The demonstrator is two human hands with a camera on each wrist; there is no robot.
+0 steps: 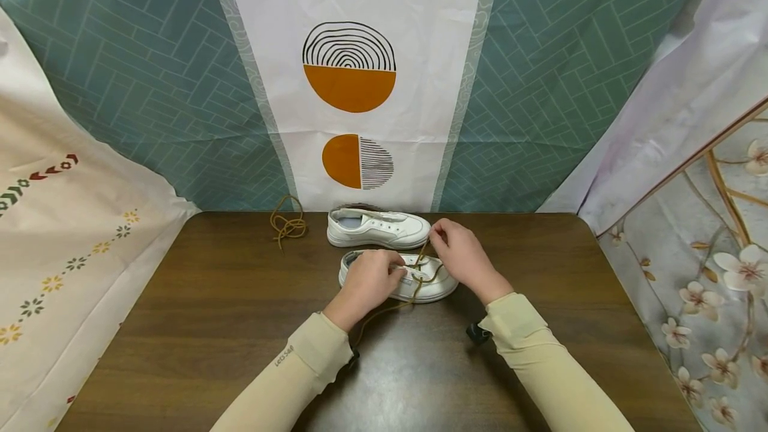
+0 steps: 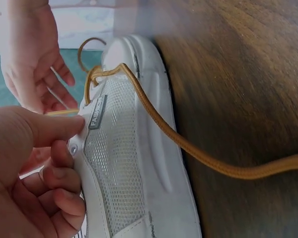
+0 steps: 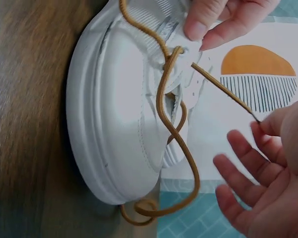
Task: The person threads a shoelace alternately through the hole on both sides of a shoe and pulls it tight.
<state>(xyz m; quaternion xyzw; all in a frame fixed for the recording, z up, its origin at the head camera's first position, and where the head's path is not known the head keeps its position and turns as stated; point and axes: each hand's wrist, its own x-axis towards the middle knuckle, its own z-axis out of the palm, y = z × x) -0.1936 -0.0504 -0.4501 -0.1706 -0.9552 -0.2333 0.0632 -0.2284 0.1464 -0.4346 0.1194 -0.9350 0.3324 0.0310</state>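
A white sneaker [image 1: 441,289] with a mesh side lies on the table, toe to the right, a brown shoelace [image 2: 156,119] threaded through its front eyelets. My left hand [image 1: 373,279] pinches the sneaker's eyelet edge between thumb and fingers, just behind the small grey label [image 2: 98,112]. Over the toe side, my right hand [image 1: 462,255] pinches the lace's thin dark tip between thumb and forefinger. From there a short stretch of lace [image 3: 221,89] runs taut to the eyelets near the left fingertips. Another length loops loosely past the toe; the other end trails across the table toward my left wrist.
Behind it stands a second white sneaker [image 1: 384,229], its eyelets bare of lace. A loose brown lace [image 1: 289,227] lies in a tangle at the back left of the brown table [image 1: 198,325]. Patterned cloth [image 1: 372,12] hangs along the table's back edge.
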